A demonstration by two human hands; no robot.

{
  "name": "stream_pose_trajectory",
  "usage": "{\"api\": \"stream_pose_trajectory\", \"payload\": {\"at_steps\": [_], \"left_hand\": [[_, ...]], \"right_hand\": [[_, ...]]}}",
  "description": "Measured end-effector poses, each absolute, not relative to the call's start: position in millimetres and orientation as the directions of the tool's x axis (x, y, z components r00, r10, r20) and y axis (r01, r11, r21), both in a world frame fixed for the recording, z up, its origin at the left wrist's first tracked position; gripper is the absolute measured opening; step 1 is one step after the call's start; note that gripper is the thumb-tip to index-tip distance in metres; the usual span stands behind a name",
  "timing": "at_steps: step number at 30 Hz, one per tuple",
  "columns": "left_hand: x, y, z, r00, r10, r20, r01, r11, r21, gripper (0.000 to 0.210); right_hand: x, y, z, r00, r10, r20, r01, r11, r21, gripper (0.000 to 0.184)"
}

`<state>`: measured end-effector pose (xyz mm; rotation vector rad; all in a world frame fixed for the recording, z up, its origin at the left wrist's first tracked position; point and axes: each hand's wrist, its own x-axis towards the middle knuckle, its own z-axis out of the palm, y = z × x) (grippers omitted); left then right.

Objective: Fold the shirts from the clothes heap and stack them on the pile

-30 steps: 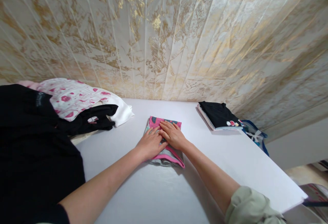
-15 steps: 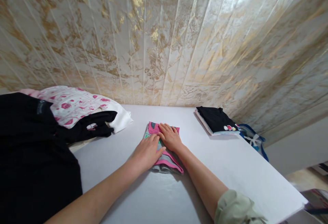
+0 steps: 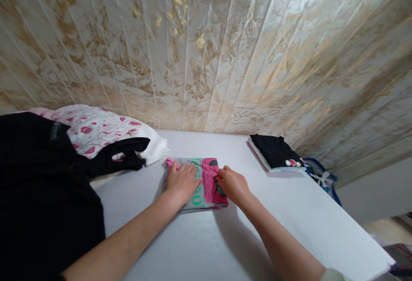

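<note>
A folded garment, grey and pink with green lettering, lies on the white table in front of me. My left hand rests flat over its left part with the fingers spread. At its right side, my right hand is closed, with thumb and fingers pinching the pink edge. Parts of the garment under both hands are hidden.
On the left lies a heap of clothes: a large black garment, a smaller black one and a white cloth with pink prints. A folded black garment tops a stack at the back right, beside a blue-edged bag.
The garment has gone from a narrow upright bundle to a wider shape with green lettering showing. My right hand has moved right, from lying flat to pinching its edge; my left hand has shifted slightly left.
</note>
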<state>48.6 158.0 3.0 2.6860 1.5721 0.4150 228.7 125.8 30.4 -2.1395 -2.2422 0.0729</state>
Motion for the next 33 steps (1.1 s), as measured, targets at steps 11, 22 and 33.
{"api": "stream_pose_trajectory", "payload": {"at_steps": [11,22,33], "left_hand": [[52,157,-23,0.547,0.812,0.203,0.783,-0.582,0.22,0.042],[48,162,-10,0.679,0.698,0.228,0.608,-0.708,0.358,0.038],[28,187,-25,0.168,0.941,0.294,0.946,-0.238,0.22,0.054]], "right_hand": [[219,116,20,-0.143,0.973,0.182,0.931,0.194,-0.309,0.02],[216,103,17,-0.089,0.996,0.003,0.977,0.088,-0.195,0.016],[215,110,-7,-0.225,0.958,0.18,0.928,0.267,-0.258,0.042]]}}
